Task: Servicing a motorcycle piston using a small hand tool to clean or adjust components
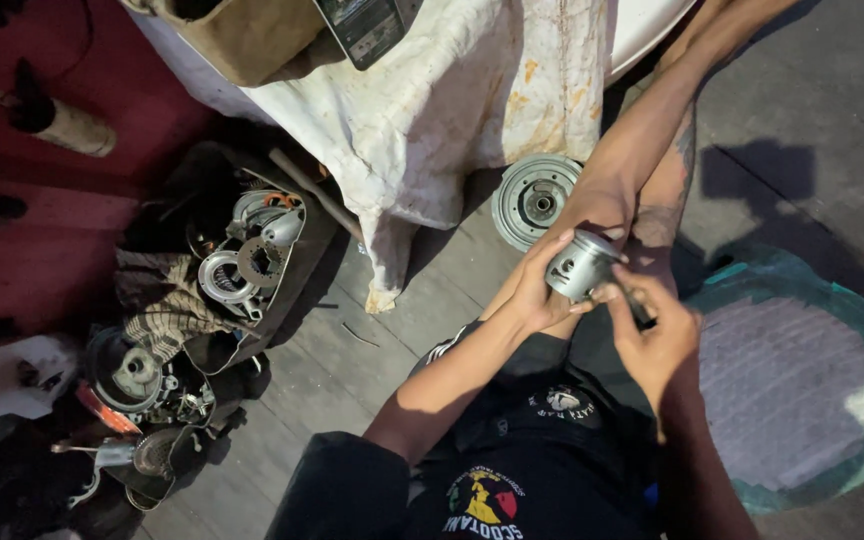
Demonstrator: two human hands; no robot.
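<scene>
Here the left hand (537, 290) wraps the piston (580, 265), its flat crown tilted up and right, over the lap. The right hand (652, 335) pinches its lower edge. A round drum (532, 200) lies just beyond; bare floor (352, 370) opens leftward.

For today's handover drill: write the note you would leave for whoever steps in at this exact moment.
Left hand: grips the piston, a silver metal cylinder, from the side.
Right hand: fingertips at the piston's right edge, on a small dark part I cannot make out.
Round drum part lies on the floor just behind; tray of engine parts to the left.
Done or left: cannot tell; the piston is held above the lap.
</scene>
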